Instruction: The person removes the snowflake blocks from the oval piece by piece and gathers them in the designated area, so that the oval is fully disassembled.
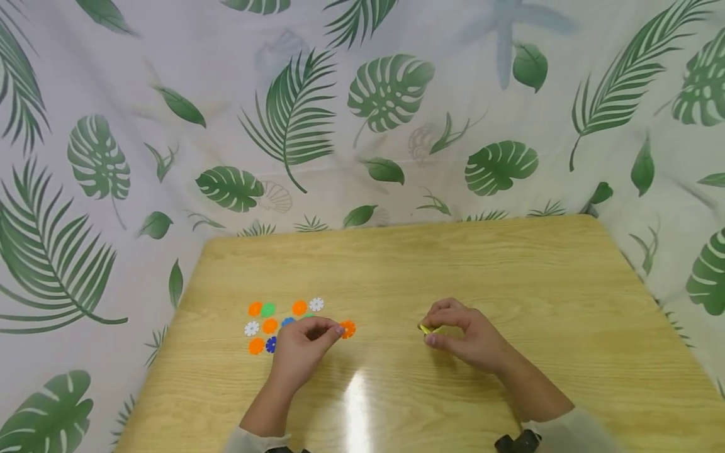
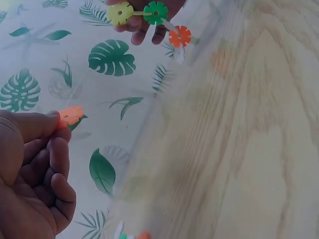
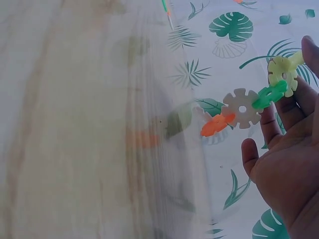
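Observation:
An orange notched plastic disc is pinched between the thumb and forefinger of my left hand; its other fingers curl in the left wrist view. My right hand, across a gap to the right, pinches the yellow end of a chain of interlocked discs. In the right wrist view, a yellow disc, a green disc, a white disc and an orange disc hang in a row from that hand. From the head view most of the chain is hidden. Both hands are above the table.
Loose discs lie left of and partly behind my left hand on the wooden table, among them a white disc, an orange disc and a dark blue disc. A leaf-patterned cloth hangs behind the table.

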Demonstrator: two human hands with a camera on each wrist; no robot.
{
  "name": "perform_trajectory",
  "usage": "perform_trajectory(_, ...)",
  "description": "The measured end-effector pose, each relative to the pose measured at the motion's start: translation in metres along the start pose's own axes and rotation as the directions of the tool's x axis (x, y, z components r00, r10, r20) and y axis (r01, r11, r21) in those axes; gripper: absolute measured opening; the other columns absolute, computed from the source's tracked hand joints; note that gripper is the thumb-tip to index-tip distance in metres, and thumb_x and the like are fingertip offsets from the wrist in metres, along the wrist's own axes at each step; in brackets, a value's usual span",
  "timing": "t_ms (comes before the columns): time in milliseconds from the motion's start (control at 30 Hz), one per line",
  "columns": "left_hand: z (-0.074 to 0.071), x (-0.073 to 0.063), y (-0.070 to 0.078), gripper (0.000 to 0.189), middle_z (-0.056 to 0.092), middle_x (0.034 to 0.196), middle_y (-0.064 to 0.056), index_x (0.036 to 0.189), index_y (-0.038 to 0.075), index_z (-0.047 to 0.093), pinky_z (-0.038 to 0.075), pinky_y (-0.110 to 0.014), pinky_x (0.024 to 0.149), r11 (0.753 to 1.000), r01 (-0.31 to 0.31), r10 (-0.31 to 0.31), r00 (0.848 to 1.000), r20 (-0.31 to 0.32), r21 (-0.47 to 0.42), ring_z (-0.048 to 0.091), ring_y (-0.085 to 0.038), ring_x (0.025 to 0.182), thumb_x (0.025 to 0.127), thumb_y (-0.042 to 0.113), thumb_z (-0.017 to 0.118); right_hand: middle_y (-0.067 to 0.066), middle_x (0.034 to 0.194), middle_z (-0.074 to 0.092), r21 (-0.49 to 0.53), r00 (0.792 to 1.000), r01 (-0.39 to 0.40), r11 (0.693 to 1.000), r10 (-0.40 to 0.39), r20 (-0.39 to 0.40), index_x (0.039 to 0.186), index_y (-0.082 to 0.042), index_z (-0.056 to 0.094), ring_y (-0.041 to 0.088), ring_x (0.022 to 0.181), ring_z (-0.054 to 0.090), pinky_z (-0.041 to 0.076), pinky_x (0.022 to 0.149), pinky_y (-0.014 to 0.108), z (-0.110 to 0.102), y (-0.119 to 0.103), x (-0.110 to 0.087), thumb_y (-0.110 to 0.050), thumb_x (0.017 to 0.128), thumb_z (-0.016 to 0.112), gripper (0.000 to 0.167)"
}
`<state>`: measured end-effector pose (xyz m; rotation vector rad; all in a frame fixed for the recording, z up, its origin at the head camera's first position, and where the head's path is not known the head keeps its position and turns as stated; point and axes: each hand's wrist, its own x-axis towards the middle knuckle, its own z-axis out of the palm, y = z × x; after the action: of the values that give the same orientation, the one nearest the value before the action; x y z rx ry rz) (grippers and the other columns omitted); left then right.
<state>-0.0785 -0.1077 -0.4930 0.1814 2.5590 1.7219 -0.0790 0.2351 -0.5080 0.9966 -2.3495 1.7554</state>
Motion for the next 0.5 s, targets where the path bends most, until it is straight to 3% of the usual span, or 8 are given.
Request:
perform_trajectory(167, -0.006, -0.006, -0.009, 0.01, 0.077, 0.091, -0.008, 0.091, 0.019, 0.08, 0.055, -0.029, 0.068, 0.998, 0.049, -0.049, 0.999, 0.014, 0.045, 0.066, -0.02, 0.077, 0.093, 0.029, 0.08, 0.003, 0.111, 0.067, -0.013, 1.0, -0.023, 1.0, 0.023, -0.014, 0.111, -0.018, 0.078, 0.018, 0.111, 0.056, 0.053, 0.087, 0.036, 0.003, 0.0, -0.002, 0.004, 0.091, 0.075, 0.03)
perform_trajectory(500, -0.019, -0.01, -0.029, 0.006, 0.074, 0.091, -0.006, 0.095, 0.015, 0.077, 0.055, -0.028, 0.068, 0.993, 0.077, -0.079, 0.997, 0.02, 0.088, 0.065, -0.02, 0.078, 0.096, 0.021, 0.075, 0.0, 0.11, 0.068, -0.047, 1.0, -0.02, 0.999, 0.019, -0.015, 0.112, -0.021, 0.078, 0.02, 0.11, 0.057, 0.054, 0.087, 0.038, 0.006, 0.003, -0.001, 0.001, 0.09, 0.078, 0.031)
